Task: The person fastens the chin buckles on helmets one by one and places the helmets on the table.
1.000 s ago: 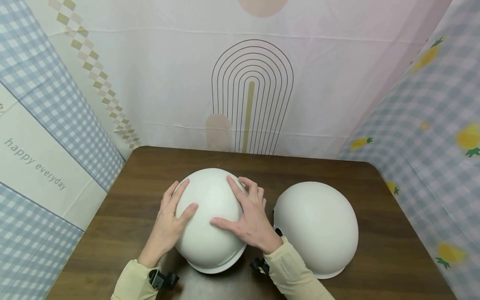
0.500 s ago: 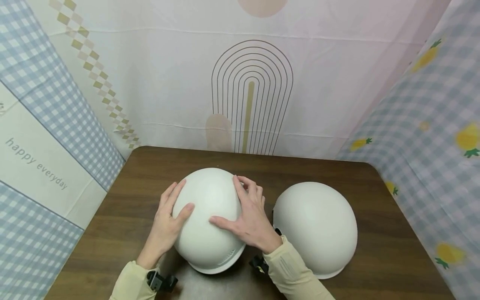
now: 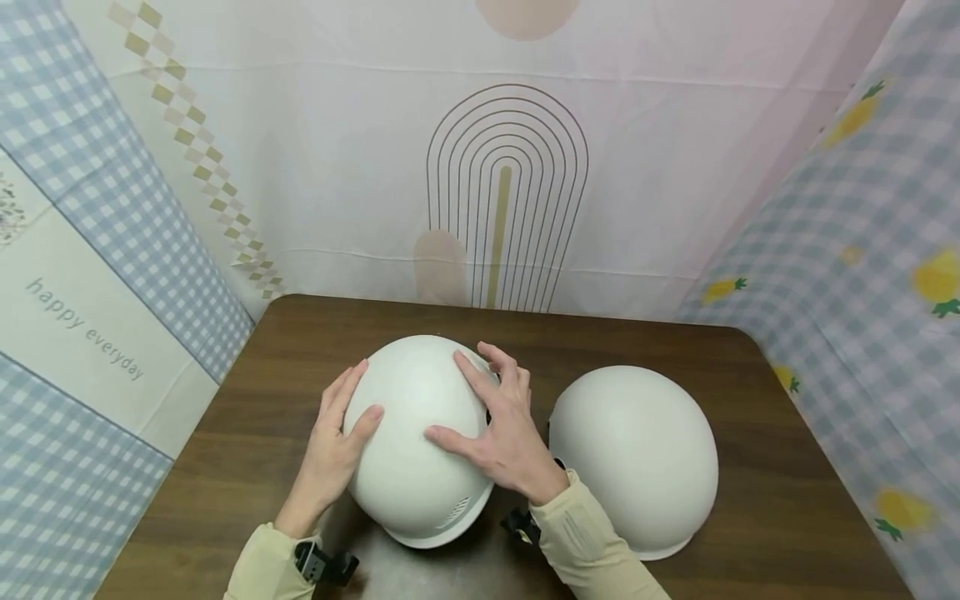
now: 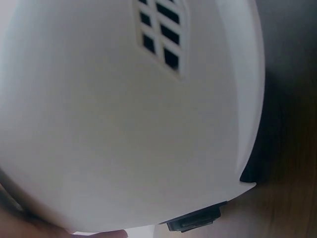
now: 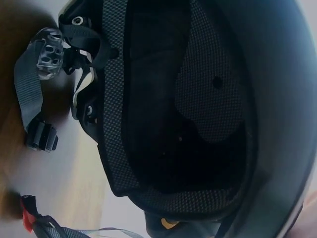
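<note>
A white helmet [image 3: 416, 475] stands tilted on the left part of the table between both hands. My left hand [image 3: 328, 454] grips its left side, fingers along the shell and thumb over the near curve. My right hand [image 3: 506, 442] holds the right side with spread, bent fingers. The left wrist view shows the smooth shell [image 4: 109, 129], its slotted vent [image 4: 166, 34] and the rim close up. In the right wrist view the helmet's black padded inside [image 5: 213, 99] faces the camera. A grey strap [image 5: 27, 84] and a black buckle [image 5: 42, 136] hang by its opening.
A second white helmet [image 3: 633, 454] rests dome-up on the brown wooden table [image 3: 765, 467], right beside my right forearm. Patterned cloths [image 3: 337, 167] hang behind the table and along both sides.
The held helmet has rolled slightly to the left, so a dark edge shows near my right hand and more of the vent is visible. The second helmet has stayed in place.
</note>
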The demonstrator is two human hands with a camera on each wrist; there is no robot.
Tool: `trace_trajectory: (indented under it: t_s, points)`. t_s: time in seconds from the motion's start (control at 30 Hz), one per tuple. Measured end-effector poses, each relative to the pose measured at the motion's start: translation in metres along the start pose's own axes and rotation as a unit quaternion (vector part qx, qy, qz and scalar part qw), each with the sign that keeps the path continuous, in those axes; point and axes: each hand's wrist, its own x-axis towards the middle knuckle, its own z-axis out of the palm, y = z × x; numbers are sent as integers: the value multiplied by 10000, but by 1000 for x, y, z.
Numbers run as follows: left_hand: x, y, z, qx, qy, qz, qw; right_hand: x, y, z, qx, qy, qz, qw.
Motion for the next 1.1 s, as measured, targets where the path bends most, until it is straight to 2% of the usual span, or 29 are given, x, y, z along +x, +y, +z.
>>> trace_trajectory:
  t_s: [0.53,0.8,1.1]
  points:
    - [-1,-1,3,-239,93,-46,9997,2,1,-3,60,68,92,9999]
    - [-1,-1,7,-304,100,-84,9995,1,3,-4,59,170,476,9987]
    - [-1,-2,8,-367,170,-31,9992,1,4,-4,-197,-7,531,9984]
